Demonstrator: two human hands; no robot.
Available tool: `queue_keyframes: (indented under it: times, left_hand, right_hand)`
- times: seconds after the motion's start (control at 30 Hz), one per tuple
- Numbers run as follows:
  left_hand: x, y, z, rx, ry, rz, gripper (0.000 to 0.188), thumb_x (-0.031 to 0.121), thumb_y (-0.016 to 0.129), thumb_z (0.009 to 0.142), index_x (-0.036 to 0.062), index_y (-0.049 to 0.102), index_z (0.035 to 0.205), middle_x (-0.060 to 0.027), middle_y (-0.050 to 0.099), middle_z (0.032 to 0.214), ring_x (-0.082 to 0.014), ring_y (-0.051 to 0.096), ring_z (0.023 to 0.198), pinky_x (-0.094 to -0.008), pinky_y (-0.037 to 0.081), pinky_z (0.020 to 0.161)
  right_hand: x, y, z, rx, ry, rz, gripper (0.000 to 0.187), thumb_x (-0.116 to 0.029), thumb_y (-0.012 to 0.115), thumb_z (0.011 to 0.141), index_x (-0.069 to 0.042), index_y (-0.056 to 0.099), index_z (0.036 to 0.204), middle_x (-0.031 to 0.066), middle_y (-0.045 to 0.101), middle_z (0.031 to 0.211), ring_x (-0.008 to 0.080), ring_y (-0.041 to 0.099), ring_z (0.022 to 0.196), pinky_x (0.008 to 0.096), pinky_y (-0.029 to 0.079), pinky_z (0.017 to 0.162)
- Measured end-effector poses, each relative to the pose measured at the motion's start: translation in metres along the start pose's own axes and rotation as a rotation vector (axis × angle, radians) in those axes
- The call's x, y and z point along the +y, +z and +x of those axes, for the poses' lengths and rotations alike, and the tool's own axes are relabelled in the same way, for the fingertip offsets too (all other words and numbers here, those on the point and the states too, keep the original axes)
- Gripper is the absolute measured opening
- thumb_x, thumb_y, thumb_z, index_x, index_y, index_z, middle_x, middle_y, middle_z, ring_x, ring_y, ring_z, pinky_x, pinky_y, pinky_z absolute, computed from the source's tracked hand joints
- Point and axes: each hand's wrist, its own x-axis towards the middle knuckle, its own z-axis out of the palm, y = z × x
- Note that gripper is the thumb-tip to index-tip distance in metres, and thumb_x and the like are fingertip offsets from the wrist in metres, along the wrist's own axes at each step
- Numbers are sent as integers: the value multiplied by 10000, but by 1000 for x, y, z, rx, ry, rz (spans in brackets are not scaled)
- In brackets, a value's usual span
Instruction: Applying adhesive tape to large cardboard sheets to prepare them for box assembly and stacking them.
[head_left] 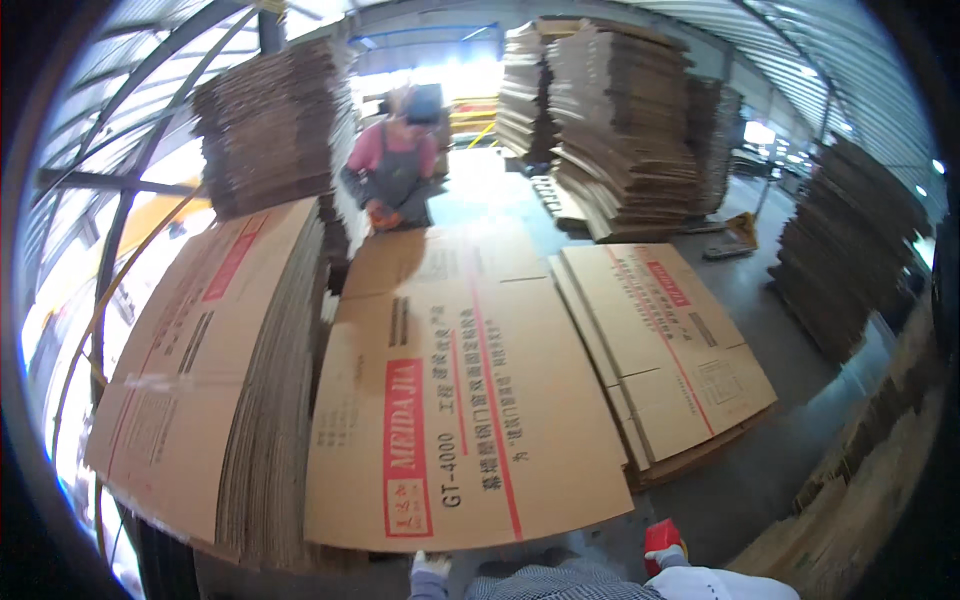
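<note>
A large flattened cardboard box [560,440] with red and black print lies in front of me, its near edge toward my body. My left hand [431,566], in a pale glove, is at that near edge with its fingertips on the cardboard; it looks closed on the edge, though part of the fingers is hidden. Lower right, my gloved right hand [668,556] is closed around a red handheld tool [662,536], apart from the cardboard. The tool's exact kind does not show.
A tall stack of flat boxes [210,300] stands close on the left, a lower stack [690,350] on the right. At the far end stands a co-worker [400,170] in a dark apron. Behind are tall cardboard piles [620,120] and a yellow pallet jack [738,236].
</note>
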Motion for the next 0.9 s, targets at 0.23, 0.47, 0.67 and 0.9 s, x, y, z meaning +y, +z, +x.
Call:
queue_keyframes:
  times: [0.23, 0.47, 0.67, 0.9]
  left_hand:
    - [30, 115, -47, 294, -27, -149, 492, 446, 345, 908, 83, 474, 1214, -77, 442, 1324, -257, 390, 1192, -385, 295, 1035]
    - [24, -13, 22, 363, -52, 65, 526, 507, 455, 845, 124, 488, 1204, -107, 494, 1245, -257, 425, 1141, -380, 315, 1021]
    - [-2, 59, 36, 288, -57, 84, 533, 502, 445, 849, 113, 482, 1211, -110, 495, 1245, -276, 431, 1143, -413, 324, 1011]
    - [-18, 116, 22, 258, -36, 38, 541, 495, 433, 854, 100, 475, 1221, -114, 497, 1245, -297, 438, 1145, -451, 335, 999]
  right_hand:
    - [47, -4, 1, -33, 177, 319, 729, -302, 848, 500, -3, 549, 1093, 143, 615, 1036, 289, 598, 951, 394, 491, 805]
    - [9, -19, 6, -68, 110, 535, 706, -265, 845, 506, -13, 545, 1093, 135, 613, 1027, 291, 597, 942, 410, 492, 799]
    - [-2, -24, 17, -53, 109, 671, 688, -233, 842, 511, -22, 541, 1093, 128, 612, 1019, 293, 596, 935, 424, 492, 794]
    - [-4, -34, 29, -46, 117, 770, 670, -196, 839, 517, -33, 537, 1092, 119, 611, 1010, 296, 595, 926, 440, 493, 787]
